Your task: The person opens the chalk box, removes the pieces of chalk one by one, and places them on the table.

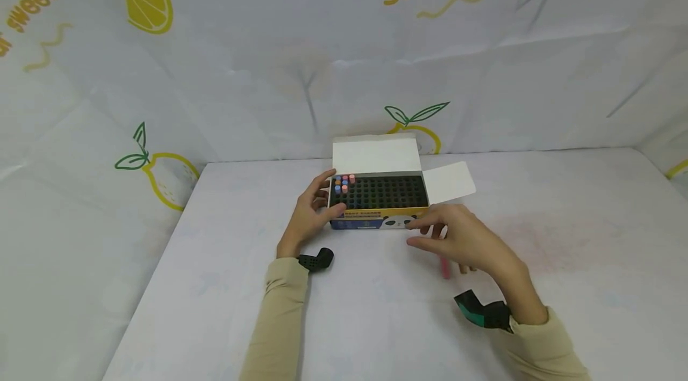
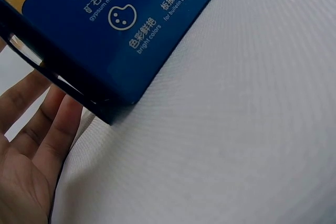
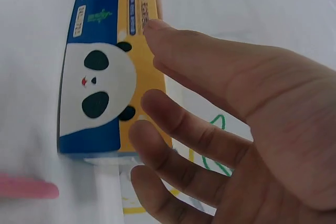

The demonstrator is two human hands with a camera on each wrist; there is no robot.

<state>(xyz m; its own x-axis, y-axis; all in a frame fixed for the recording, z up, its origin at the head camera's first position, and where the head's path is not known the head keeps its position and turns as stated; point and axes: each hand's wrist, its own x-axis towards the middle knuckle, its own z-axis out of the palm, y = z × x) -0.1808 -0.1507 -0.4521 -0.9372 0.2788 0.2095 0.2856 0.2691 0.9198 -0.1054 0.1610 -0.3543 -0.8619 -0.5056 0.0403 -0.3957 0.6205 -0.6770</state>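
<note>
An open chalk box point(image 1: 379, 218), blue and yellow with a panda face, stands on the table with a dark holed holder point(image 1: 387, 192) inside. Several coloured chalk sticks point(image 1: 344, 182) poke up from the holes at its left end. My left hand point(image 1: 310, 214) grips that end, thumb at the front edge and fingers along the side. Close in front of the box's right end is my right hand point(image 1: 462, 240), thumb and fingers apart with nothing between them. A pink chalk stick point(image 1: 445, 267) lies on the table beneath it, partly hidden in the head view.
The box's white lid point(image 1: 376, 155) stands raised at the back, and a white side flap point(image 1: 449, 183) spreads out to the right. Behind the white table point(image 1: 226, 285) hangs a pale cloth point(image 1: 258, 70) printed with lemons. Reddish smudges mark the tabletop on the right.
</note>
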